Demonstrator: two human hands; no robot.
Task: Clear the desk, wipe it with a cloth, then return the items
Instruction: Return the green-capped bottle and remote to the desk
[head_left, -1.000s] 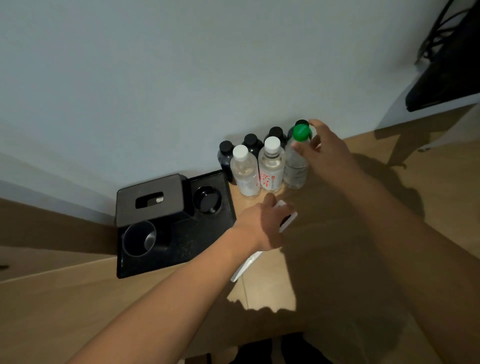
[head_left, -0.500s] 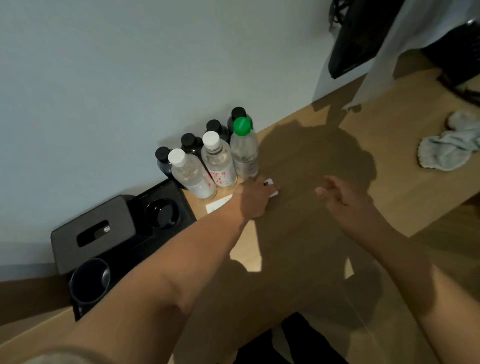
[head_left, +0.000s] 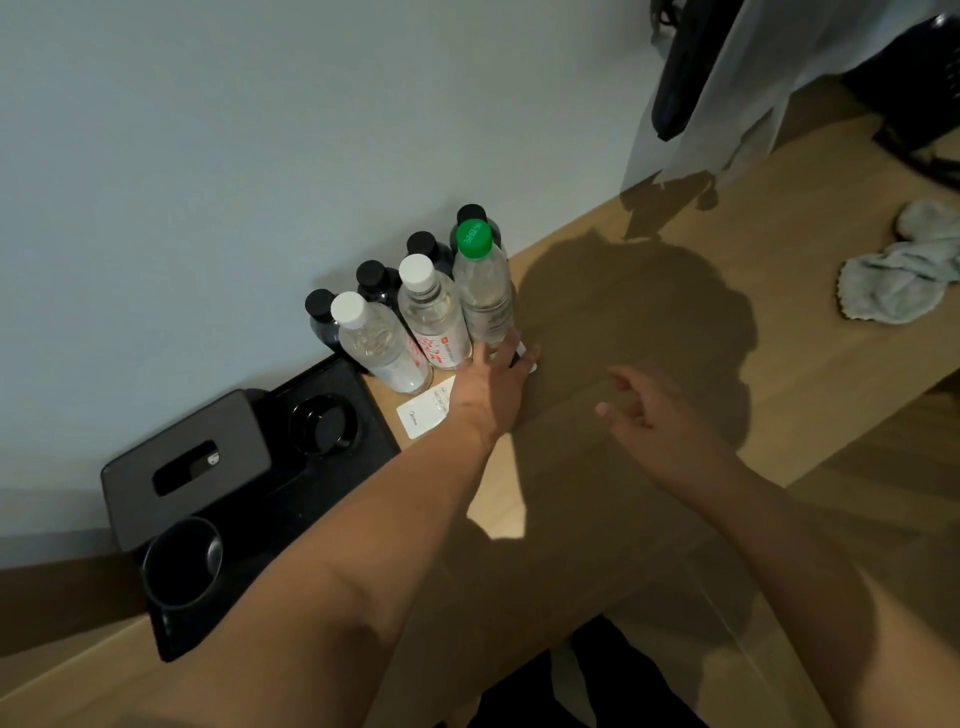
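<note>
a: head view — where's the left hand (head_left: 493, 384)?
b: fingers flat on the white slim remote (head_left: 423, 413), settling it beside the clear green-capped plastic bottle (head_left: 482, 291).
a: the right hand (head_left: 654, 415)?
b: loosely curled, holding nothing; the crumpled grey cloth (head_left: 896, 270) lies well apart.

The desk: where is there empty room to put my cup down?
Bare wood lies between the green-capped bottle and the grey cloth, beyond the right hand. It is crowded by the wall: bottles, the black tray and a white remote under the left hand.
</note>
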